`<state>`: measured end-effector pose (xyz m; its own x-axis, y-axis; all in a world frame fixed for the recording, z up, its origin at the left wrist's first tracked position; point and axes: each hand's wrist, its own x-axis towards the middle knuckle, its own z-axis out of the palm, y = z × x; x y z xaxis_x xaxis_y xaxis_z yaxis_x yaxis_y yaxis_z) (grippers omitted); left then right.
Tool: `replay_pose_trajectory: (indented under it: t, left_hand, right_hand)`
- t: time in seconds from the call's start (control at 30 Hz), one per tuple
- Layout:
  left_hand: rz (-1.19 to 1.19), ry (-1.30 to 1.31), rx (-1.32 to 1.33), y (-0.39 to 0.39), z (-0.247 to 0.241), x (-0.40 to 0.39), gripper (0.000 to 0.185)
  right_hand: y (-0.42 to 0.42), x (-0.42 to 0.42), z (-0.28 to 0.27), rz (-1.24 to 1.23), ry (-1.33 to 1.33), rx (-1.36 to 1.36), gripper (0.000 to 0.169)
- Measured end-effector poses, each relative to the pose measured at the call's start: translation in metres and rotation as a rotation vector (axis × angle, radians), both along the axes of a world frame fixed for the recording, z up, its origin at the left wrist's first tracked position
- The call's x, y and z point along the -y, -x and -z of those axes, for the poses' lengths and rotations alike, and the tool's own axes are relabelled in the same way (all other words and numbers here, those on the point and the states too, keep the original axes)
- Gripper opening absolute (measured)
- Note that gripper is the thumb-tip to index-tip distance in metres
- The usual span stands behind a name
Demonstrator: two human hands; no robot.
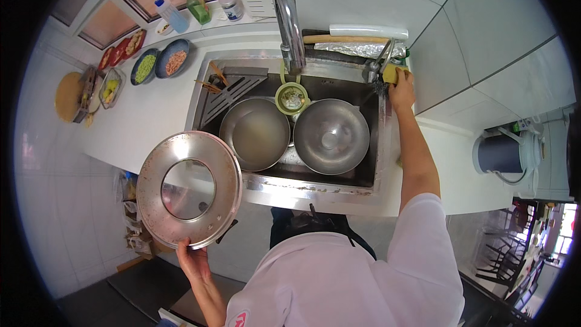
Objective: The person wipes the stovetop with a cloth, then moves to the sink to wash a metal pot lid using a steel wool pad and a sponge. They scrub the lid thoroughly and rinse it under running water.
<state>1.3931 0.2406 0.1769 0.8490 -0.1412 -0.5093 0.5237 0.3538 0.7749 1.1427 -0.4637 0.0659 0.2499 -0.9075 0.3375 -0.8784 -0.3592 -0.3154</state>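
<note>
My left hand (pixel 195 259) grips the near rim of a round metal pot lid (pixel 150 190) with a glass window in its middle. Brownish spots mark the metal, and the lid is held up left of the sink, overlapping its front left corner. At the back right corner of the sink, my right hand (pixel 403 91) has its fingers on a yellow sponge (pixel 389 73). Just beside the sponge lies a dark scouring pad (pixel 379 87). Inside the steel sink (pixel 308 186) sit a metal pan (pixel 256 138) with cloudy liquid and a metal bowl (pixel 331 136).
A chrome faucet (pixel 290 22) arches over the sink, above a green strainer (pixel 292 98). Chopsticks (pixel 219 74) stand at the corner rack (pixel 236 88). Bowls of green pieces (pixel 145 68) and pink pieces (pixel 175 61) are on the left counter. An electric kettle (pixel 504 154) stands right.
</note>
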Motion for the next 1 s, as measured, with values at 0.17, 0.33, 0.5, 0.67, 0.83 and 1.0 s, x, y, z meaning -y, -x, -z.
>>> replay_pose_trajectory:
  t: [0.17, 0.33, 0.5, 0.67, 0.83, 1.0]
  left_hand:
    - [-0.034, -0.061, -0.111, 0.001, 0.000, -0.011, 0.028]
    - [0.125, -0.036, -0.030, -0.029, 0.017, -0.013, 0.037]
    - [0.146, -0.160, -0.026, -0.074, 0.053, -0.005, 0.041]
    - [0.209, -0.184, -0.057, -0.082, 0.055, -0.006, 0.038]
    - [0.275, -0.141, -0.064, -0.125, 0.142, 0.029, 0.041]
    - [0.322, -0.216, -0.050, -0.113, 0.144, 0.029, 0.039]
  right_hand:
    - [0.023, -0.005, -0.022, 0.151, 0.018, 0.117, 0.037]
    - [0.044, -0.043, -0.032, 0.161, 0.233, 0.397, 0.036]
    - [0.044, -0.118, -0.012, 0.045, 0.215, 0.860, 0.042]
    - [0.016, -0.220, 0.030, 0.045, -0.349, 0.784, 0.031]
    - [-0.065, -0.280, 0.138, -0.224, -0.594, 0.463, 0.033]
    - [-0.126, -0.306, 0.175, -0.567, -0.696, 0.070, 0.035]
